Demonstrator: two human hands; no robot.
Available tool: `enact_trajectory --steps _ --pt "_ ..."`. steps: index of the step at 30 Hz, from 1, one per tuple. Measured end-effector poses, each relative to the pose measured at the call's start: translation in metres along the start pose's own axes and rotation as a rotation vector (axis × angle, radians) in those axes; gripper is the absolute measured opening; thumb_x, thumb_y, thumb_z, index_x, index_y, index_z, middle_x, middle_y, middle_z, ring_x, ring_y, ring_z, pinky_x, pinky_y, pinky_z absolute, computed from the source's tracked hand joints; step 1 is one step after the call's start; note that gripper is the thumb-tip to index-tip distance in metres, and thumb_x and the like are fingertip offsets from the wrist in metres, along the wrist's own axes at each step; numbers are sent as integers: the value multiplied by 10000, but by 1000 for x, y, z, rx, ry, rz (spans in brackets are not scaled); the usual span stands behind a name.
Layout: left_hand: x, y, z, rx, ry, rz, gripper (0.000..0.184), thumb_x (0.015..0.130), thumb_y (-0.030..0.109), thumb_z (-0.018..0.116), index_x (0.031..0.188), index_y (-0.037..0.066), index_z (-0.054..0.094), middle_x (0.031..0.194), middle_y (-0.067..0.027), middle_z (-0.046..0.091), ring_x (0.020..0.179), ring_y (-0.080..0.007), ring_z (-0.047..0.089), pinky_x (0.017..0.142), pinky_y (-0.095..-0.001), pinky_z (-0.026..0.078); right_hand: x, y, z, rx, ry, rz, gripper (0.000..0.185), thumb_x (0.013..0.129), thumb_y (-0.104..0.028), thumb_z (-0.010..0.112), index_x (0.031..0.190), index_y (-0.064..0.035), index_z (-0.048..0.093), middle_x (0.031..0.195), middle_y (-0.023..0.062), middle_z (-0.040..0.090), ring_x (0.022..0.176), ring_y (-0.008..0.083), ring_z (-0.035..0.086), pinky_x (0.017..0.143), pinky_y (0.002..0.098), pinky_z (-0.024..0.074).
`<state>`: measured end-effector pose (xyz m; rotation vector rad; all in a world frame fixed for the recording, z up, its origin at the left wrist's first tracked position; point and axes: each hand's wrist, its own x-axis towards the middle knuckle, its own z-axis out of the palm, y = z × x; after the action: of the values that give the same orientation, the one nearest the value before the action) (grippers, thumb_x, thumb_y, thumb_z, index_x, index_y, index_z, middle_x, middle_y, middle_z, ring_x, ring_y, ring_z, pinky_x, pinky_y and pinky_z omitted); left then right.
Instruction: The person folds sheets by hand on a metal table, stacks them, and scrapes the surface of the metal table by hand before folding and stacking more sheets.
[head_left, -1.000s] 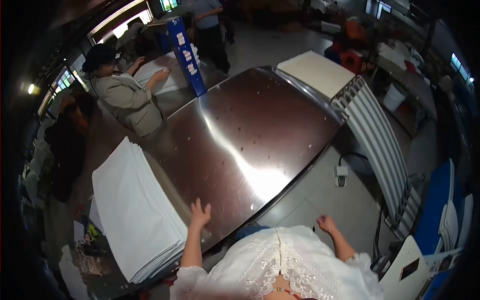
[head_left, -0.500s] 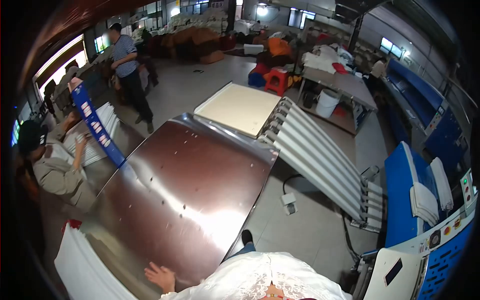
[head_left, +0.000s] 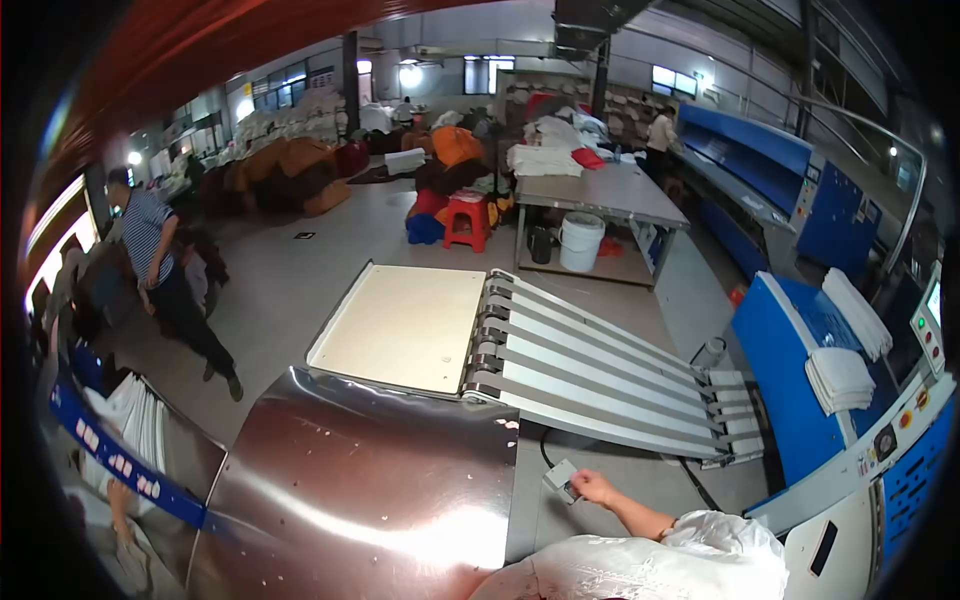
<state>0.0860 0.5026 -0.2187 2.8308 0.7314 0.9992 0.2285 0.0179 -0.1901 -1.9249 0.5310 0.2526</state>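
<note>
My right hand (head_left: 593, 488) is held out over the floor to the right of the metal-topped table (head_left: 370, 470). It looks empty, with its fingers loosely bent. Behind it in the view lies a small grey box with a cable (head_left: 561, 480), which looks like a foot pedal; I see no sign of the hand touching it. My left hand is out of view. The cream board (head_left: 400, 325) stands beyond the metal top, and a sloping rack of white slats (head_left: 590, 370) runs from it towards the right.
Folded white cloths (head_left: 838, 380) lie on the blue machine (head_left: 780, 350) at the right; a phone (head_left: 824, 547) rests nearby. A co-worker's hand (head_left: 122, 500) is at the lower left. A person in a striped shirt (head_left: 148, 235) stands further back, left of a red stool (head_left: 466, 222).
My left hand, spread near the metal top before, has left the view. My right hand has come into view. The view has turned, lifting towards the room.
</note>
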Motion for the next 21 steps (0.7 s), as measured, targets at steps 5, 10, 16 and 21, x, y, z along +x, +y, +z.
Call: enact_trajectory --steps 5,10,16,21 --pt "25 146 88 -335 -533 225 622 762 286 506 1316 32 378 1364 -320 268 1255 -500 242 1016 -593 202 18 28 74 -558 -312 -431 271 843 -296 525 955 -57 588 884 107 639 772 272 611 678 372 479" --pt "45 244 134 -320 -523 250 615 701 238 556 1264 28 426 1348 -330 277 1258 -528 210 1018 -610 186 92 102 105 -304 -783 -500 332 842 -349 530 1031 -80 581 971 170 614 851 314 594 725 411 459" --pt "43 241 150 -295 -461 326 611 713 229 540 1286 56 415 1333 -312 316 1222 -506 292 996 -603 235 164 23 11 -733 -706 -351 347 828 -354 520 947 -46 627 916 176 623 840 331 601 702 447 449" --pt "52 277 139 81 -278 306 459 800 273 465 1220 89 487 1219 -230 493 1042 -389 514 822 -501 430 270 96 -77 -821 -586 -146 301 760 -311 571 841 -38 668 834 186 641 746 347 605 650 456 447"
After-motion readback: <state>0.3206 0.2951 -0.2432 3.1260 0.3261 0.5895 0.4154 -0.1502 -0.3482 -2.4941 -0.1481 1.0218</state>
